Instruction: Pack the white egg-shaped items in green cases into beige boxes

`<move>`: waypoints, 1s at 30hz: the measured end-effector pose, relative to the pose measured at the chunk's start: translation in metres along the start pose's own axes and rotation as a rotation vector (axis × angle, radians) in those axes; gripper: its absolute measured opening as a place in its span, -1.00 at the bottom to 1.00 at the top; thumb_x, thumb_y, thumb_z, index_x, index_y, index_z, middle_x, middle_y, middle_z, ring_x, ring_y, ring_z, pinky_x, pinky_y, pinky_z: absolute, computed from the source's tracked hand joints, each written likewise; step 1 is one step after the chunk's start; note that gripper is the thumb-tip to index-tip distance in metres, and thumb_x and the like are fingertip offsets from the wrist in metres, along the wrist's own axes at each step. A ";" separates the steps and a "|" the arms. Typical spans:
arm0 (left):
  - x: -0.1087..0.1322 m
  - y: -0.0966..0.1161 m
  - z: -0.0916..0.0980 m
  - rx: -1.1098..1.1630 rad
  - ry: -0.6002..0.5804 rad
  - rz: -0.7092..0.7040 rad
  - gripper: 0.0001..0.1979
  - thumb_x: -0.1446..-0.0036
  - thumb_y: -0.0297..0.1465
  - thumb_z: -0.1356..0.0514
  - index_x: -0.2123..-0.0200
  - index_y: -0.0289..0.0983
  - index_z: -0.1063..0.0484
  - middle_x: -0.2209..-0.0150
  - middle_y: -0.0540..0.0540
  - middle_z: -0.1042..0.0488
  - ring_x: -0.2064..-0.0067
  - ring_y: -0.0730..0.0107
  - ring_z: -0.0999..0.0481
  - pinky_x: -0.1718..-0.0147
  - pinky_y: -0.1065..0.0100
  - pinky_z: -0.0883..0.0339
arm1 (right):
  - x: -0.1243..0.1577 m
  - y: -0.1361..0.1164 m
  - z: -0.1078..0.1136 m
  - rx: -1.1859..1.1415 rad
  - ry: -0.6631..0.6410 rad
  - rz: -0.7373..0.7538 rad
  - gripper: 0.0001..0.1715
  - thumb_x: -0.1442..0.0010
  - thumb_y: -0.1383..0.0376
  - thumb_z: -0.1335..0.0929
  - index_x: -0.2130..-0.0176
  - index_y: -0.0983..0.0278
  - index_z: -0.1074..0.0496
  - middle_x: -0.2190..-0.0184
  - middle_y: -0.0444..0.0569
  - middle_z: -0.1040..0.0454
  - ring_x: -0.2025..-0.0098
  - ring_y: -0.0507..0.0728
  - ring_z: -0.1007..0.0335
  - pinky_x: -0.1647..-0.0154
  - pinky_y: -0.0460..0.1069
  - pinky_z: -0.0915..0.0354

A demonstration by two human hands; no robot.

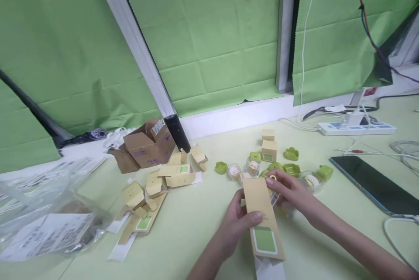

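My left hand (240, 223) is closed around a long kraft cardboard box (262, 206) with a green label, its thumb across the front. White paper (270, 269) sticks out of the box's near end. My right hand (290, 190) grips the box's upper right edge, with its thumb at the corner; its other fingers are partly hidden. Just beyond the hands lie several small clear containers with white and yellow parts, one a clear container (233, 171) at the left. Green flower-shaped pieces, such as a green cup (292, 170), lie among them.
Opened kraft boxes (176, 174) lie left of centre, before a brown carton (149, 145) and a black upright object (177, 132). Clear plastic bags (62, 223) cover the left. Small kraft boxes (269, 150) stand behind. At right are a phone (376, 184), power strip (356, 128) and cables.
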State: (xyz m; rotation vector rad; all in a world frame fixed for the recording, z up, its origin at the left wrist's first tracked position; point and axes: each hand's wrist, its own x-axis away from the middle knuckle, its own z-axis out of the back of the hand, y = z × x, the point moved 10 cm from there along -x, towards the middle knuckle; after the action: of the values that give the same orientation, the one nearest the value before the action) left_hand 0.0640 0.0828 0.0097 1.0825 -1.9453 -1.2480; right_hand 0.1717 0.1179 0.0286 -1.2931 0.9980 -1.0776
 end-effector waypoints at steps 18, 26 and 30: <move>0.006 0.001 0.034 0.031 0.415 -0.046 -0.62 0.03 -0.14 -0.23 0.26 -0.33 -0.44 0.32 -0.10 -0.50 0.27 0.30 -0.46 0.32 0.41 -0.25 | 0.019 -0.009 -0.018 0.451 -0.079 0.307 -0.31 -0.12 -0.07 -0.25 -0.15 0.16 -0.18 -0.13 0.08 -0.21 -0.14 0.29 -0.15 -0.08 0.17 -0.21; 0.013 0.012 0.064 0.027 0.597 -0.174 -0.65 0.01 -0.11 -0.20 0.34 -0.30 -0.38 0.34 -0.06 -0.49 0.27 0.32 -0.45 0.32 0.41 -0.25 | 0.052 -0.010 -0.065 0.871 -0.374 0.786 -0.51 -0.28 0.36 -0.18 -0.09 -0.14 -0.24 -0.02 -0.16 -0.42 -0.03 0.15 -0.32 -0.04 0.08 -0.23; 0.010 0.004 0.055 -0.011 0.564 -0.114 -0.60 0.02 -0.07 -0.19 0.30 -0.30 -0.37 0.35 -0.06 -0.50 0.31 0.30 -0.46 0.36 0.40 -0.24 | 0.034 0.000 -0.055 0.801 -0.226 0.506 -0.69 -0.25 0.19 -0.22 0.06 -0.05 -0.41 0.12 -0.17 -0.50 0.11 0.18 -0.41 0.13 0.02 -0.33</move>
State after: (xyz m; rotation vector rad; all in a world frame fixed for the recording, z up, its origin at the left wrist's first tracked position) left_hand 0.0136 0.1000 -0.0075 1.3775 -1.4615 -0.8776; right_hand 0.1262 0.0720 0.0279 -0.4537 0.5678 -0.7788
